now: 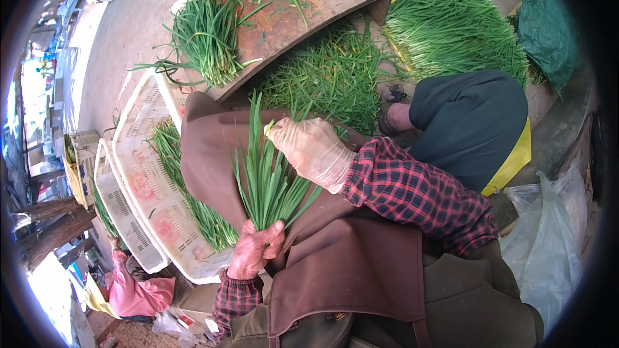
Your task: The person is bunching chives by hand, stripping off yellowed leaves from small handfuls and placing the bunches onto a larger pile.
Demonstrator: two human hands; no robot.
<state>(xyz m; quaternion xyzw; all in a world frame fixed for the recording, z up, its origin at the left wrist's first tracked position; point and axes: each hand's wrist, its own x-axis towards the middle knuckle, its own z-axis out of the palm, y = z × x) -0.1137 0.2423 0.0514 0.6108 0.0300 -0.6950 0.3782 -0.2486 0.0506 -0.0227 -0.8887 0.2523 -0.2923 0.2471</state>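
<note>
My bare left hand point(256, 249) is closed around the lower end of a bunch of garlic chives point(265, 183), whose green blades fan upward over my lap. On my right hand point(314, 153) is a thin pale glove. Its fingers are pinched together beside the upper blades, with a yellowish chive blade point(269, 128) at their tips. A brown apron point(348, 264) covers my lap beneath both hands. Red-and-black checked sleeves reach down to my wrists.
A rusty low table point(271, 19) ahead bears a pile of chives point(209, 35). Loose trimmings point(325, 77) cover the ground beneath it. White plastic crates point(145, 174) stand at left; more chives point(451, 29) lie on yellow sacking at far right. Another person in pink point(138, 290) is at lower left.
</note>
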